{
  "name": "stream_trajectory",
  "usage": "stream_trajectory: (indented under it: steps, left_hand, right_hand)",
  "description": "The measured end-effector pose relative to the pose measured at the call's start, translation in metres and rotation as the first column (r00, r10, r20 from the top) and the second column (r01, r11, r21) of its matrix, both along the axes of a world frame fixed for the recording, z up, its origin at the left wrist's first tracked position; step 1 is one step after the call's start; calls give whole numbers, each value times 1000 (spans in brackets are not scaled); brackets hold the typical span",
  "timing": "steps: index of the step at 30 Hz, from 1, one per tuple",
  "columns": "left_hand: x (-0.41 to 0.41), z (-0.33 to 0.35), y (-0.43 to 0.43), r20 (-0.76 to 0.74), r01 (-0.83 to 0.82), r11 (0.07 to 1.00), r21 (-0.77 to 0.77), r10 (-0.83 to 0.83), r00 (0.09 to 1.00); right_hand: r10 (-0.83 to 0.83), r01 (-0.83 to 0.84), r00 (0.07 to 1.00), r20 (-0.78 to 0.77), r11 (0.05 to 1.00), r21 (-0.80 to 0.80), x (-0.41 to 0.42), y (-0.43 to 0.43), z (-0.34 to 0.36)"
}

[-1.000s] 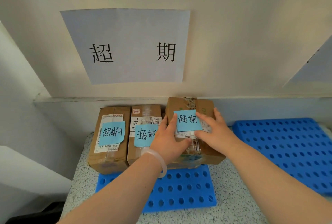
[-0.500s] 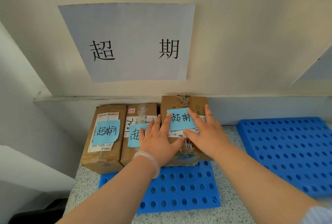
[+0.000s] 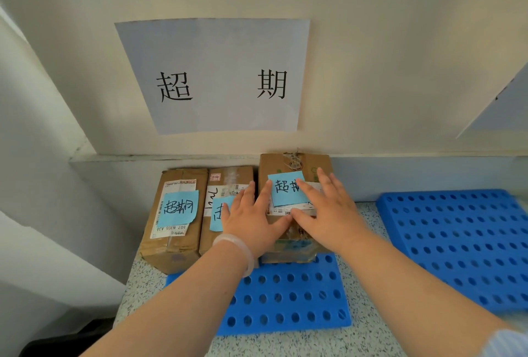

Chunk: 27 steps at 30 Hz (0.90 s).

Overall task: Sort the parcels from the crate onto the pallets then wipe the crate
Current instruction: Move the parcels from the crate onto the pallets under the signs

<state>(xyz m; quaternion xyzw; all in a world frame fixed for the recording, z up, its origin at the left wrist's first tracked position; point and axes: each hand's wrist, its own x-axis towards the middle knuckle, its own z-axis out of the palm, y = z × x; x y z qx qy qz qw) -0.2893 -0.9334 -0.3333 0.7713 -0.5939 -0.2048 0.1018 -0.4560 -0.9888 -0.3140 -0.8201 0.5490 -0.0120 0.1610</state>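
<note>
Three brown cardboard parcels stand in a row on a blue perforated pallet [image 3: 285, 302] against the wall, each with a blue sticky note. The right parcel [image 3: 294, 165] is the tallest. My left hand [image 3: 251, 219] lies flat with straight fingers across the middle parcel [image 3: 228, 182] and the right parcel's left edge. My right hand [image 3: 325, 210] rests flat on top of the right parcel, covering part of its note. The left parcel [image 3: 174, 213] is untouched. The crate is not in view.
A second blue pallet [image 3: 457, 239] lies to the right on the speckled counter [image 3: 368, 339]. A paper sign [image 3: 217, 76] with two printed characters hangs on the wall above the parcels; another sign's corner [image 3: 503, 107] shows at the right edge.
Both hands have slid a little left and back with the right parcel, closing it up against the middle parcel and the wall. The left hand now covers more of the middle parcel's note.
</note>
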Motion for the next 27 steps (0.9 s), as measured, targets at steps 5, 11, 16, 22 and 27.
stream_trajectory:
  steps: [5,11,16,22,27]
  left_hand:
    - [4,12,18,62,25,999,33,-27,998]
    - [1,35,51,128,57,998,-22,-54,990]
    - [-25,42,90,167,185,979,-90,-169,971]
    - [-92,36,124,233,404,908,-112,-371,899]
    - [-166,35,142,261,580,807,-107,-540,800]
  right_hand:
    - [104,-102,994,-39,994,32,-2,28,8]
    - [140,-141,989,-47,990,-26,-11,69,21]
    - [98,-99,995,-12,987,-127,-32,125,26]
    - [-74,66,995,-73,992,-108,-91,189,16]
    - [-257,242,962,-93,959,-145,-165,234,15]
